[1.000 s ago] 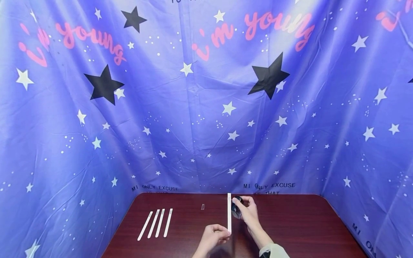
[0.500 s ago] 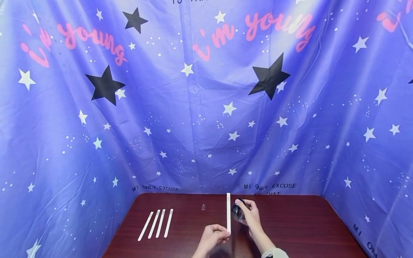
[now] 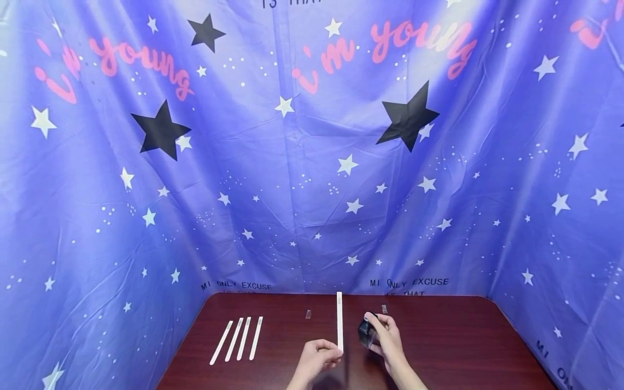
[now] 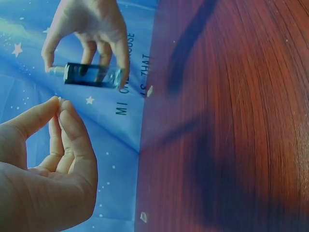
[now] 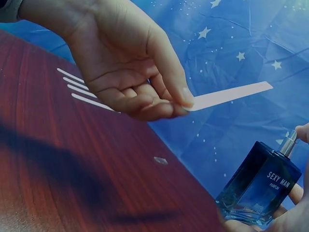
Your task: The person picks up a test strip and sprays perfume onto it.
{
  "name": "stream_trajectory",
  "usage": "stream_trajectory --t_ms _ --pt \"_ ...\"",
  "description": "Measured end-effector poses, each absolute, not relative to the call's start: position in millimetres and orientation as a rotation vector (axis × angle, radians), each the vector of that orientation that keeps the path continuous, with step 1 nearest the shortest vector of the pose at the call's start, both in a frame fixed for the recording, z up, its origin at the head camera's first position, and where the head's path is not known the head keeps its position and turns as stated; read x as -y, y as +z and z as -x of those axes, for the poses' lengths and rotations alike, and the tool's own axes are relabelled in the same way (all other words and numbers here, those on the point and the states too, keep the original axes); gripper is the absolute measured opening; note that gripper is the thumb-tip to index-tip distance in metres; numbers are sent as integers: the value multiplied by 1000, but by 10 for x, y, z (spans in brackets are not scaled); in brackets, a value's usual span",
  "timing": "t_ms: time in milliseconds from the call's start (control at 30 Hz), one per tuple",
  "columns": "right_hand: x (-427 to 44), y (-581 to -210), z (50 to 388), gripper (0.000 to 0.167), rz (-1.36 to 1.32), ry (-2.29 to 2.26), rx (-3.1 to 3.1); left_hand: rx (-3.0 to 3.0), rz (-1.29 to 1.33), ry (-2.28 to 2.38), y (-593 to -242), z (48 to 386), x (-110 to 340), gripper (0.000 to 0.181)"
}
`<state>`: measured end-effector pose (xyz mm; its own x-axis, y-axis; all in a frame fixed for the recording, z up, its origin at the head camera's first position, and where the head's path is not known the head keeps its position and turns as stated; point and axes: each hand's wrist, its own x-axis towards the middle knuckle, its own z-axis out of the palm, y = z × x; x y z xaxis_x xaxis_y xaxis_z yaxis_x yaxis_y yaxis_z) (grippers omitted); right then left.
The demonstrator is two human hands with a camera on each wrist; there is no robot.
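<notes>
My left hand (image 3: 316, 362) pinches the lower end of a white paper strip (image 3: 339, 319), which stands up from the fingertips. The right wrist view shows the strip (image 5: 231, 95) reaching out from the left hand's (image 5: 130, 63) thumb and finger. My right hand (image 3: 390, 341) grips a dark blue glass bottle (image 3: 365, 331) to the right of the strip, apart from it. In the right wrist view the bottle (image 5: 260, 183) is tilted and reads "SEXY MAN PARFUM", a fingertip on its silver nozzle. The left wrist view has the bottle (image 4: 91, 76) beyond the left hand (image 4: 53, 164).
Several white strips (image 3: 244, 338) lie side by side on the left of the dark red table (image 3: 453, 346). Two small clear pieces lie near the back, one left of the strip (image 3: 308, 314) and one behind the right hand (image 3: 384, 309). A blue star-print cloth surrounds the table.
My right hand has moved the bottle right and toward me, away from the strip, uncovering the small clear piece behind it. The left hand and its strip have shifted slightly left.
</notes>
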<state>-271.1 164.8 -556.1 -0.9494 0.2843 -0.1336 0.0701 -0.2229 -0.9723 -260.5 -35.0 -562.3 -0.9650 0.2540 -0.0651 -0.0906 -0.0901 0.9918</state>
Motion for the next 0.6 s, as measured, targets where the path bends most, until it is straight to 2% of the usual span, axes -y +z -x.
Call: stream_trajectory --t_ms 167,400,600 --pt "-1694 -5632 2661 34 423 2338 1854 -1967 -158 2144 -5651 2647 405 20" --pt "-1759 -5719 2622 42 456 2359 1870 -1993 -157 2148 -5691 2716 487 19" --pt "-1810 -5787 2592 37 455 2401 1831 -2017 -134 2146 -5699 2746 572 19"
